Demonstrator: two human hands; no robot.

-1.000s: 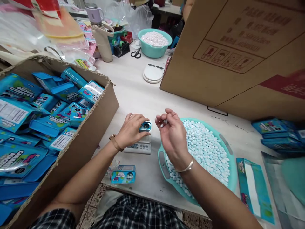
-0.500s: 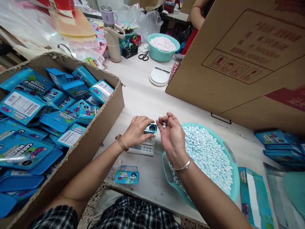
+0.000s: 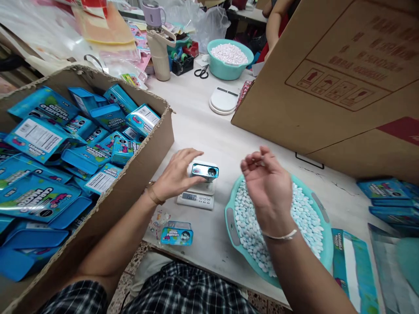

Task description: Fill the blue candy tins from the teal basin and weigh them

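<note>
My left hand (image 3: 175,174) is open beside a small blue candy box (image 3: 205,171), its thumb close to the box's near edge and its fingers apart. The box stands upright on a small white digital scale (image 3: 196,200), and a round opening shows in its top. My right hand (image 3: 268,185) hovers palm up over a turquoise basin (image 3: 231,218) full of pale blue and white candies (image 3: 248,226). Its fingers are curled and slightly blurred, with a small whitish candy at the fingertips. Another candy box (image 3: 176,233) with a clear window lies near the table's front edge.
On the left, a cardboard carton (image 3: 157,135) holds many blue boxes. A large carton (image 3: 327,87) stands at the right. Farther back are a white scale (image 3: 224,100), scissors (image 3: 201,72), a tumbler (image 3: 159,54) and another basin (image 3: 227,69). A person's arm (image 3: 275,26) shows behind the carton.
My left hand has loosened from the candy box and drawn slightly left, leaving it on the scale. My right hand has moved right, away from the box and over the basin.
</note>
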